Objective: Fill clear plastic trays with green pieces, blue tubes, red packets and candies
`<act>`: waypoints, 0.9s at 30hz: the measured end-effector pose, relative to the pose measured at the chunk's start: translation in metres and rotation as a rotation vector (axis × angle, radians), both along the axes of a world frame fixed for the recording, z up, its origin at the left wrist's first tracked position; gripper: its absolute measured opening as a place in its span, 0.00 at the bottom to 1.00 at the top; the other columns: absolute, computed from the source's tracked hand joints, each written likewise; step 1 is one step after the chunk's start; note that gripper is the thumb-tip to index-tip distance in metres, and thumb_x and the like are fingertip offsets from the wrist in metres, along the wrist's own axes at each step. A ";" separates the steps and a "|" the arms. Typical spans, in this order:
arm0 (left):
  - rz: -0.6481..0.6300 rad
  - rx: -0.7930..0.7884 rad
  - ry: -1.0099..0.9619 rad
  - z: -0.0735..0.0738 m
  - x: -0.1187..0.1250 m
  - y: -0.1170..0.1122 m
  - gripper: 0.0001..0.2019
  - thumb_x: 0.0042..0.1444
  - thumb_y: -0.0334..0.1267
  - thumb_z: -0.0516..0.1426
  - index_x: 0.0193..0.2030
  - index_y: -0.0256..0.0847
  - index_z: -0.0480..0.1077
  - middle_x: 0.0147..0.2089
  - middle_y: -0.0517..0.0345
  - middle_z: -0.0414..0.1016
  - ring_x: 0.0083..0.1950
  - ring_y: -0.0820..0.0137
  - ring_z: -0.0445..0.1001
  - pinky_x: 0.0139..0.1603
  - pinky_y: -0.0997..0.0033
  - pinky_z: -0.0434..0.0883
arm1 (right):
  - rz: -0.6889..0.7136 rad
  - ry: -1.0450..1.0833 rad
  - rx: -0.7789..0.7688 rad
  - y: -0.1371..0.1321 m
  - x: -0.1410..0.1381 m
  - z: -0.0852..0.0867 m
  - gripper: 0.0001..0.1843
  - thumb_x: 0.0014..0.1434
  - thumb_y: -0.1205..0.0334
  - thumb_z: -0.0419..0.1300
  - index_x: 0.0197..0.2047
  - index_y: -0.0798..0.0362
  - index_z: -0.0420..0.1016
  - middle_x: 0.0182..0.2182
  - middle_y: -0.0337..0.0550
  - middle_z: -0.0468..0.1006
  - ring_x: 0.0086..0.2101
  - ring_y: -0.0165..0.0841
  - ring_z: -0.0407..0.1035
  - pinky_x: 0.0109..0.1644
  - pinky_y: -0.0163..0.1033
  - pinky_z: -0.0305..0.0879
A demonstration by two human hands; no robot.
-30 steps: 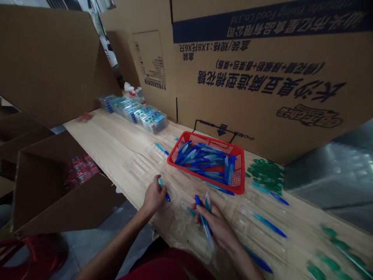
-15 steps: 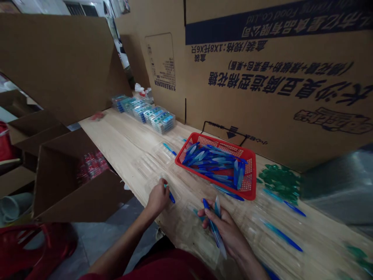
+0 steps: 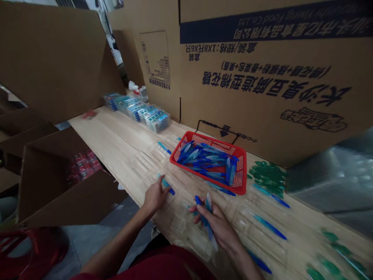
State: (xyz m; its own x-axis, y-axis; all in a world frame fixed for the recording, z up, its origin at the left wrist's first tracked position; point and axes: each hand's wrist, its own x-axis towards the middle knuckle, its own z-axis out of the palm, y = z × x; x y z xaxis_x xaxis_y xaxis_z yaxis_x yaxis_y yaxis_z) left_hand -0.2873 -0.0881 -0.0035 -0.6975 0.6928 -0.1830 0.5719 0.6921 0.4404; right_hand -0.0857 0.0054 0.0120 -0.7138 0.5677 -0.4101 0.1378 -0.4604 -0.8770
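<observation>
My left hand (image 3: pixel 154 194) is over a clear plastic tray, its thumb and forefinger apart beside a slender, pointed blue-and-teal plastic stick (image 3: pixel 167 185) that looks like a pen. The fingertips touch or nearly touch the stick. Several similar blue and pale sticks (image 3: pixel 206 223) are gripped in my right hand (image 3: pixel 218 221), fanned out between thumb and fingers above another clear tray. In front of both hands, a red plastic basket (image 3: pixel 240 186) holds many more such sticks. Single sticks lie in other trays, including one blue stick (image 3: pixel 271 226) to the right.
Stacked clear packs (image 3: pixel 157 119) line the back left of the wooden table (image 3: pixel 107 134). Green pieces (image 3: pixel 268 175) are heaped right of the basket. A large printed carton (image 3: pixel 262 89) walls off the back. At left, an open carton (image 3: pixel 58 202) contains red packs.
My left thumb and forefinger have parted, and more of the stick beneath them shows. My right hand keeps its bunch of sticks. The whole view has shifted slightly.
</observation>
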 end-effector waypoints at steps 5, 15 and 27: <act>-0.079 0.338 -0.348 0.013 0.031 -0.004 0.18 0.54 0.46 0.53 0.48 0.38 0.68 0.22 0.63 0.64 0.25 0.72 0.64 0.27 0.74 0.60 | 0.037 -0.059 0.181 0.000 0.002 0.000 0.26 0.50 0.45 0.60 0.46 0.55 0.72 0.28 0.40 0.75 0.30 0.33 0.69 0.40 0.41 0.63; 0.059 0.794 -1.341 0.011 0.100 0.005 0.17 0.38 0.49 0.66 0.30 0.39 0.71 0.25 0.60 0.70 0.26 0.74 0.66 0.29 0.74 0.63 | 0.080 -0.044 0.771 -0.016 -0.012 -0.007 0.18 0.57 0.53 0.54 0.49 0.48 0.73 0.41 0.47 0.72 0.44 0.38 0.68 0.49 0.42 0.66; 0.412 0.961 -0.746 0.040 -0.088 0.003 0.26 0.38 0.48 0.65 0.42 0.35 0.70 0.31 0.54 0.76 0.29 0.72 0.73 0.29 0.76 0.69 | -0.056 -0.184 0.264 0.019 0.024 -0.005 0.34 0.47 0.35 0.57 0.46 0.56 0.71 0.36 0.49 0.77 0.28 0.35 0.70 0.26 0.35 0.66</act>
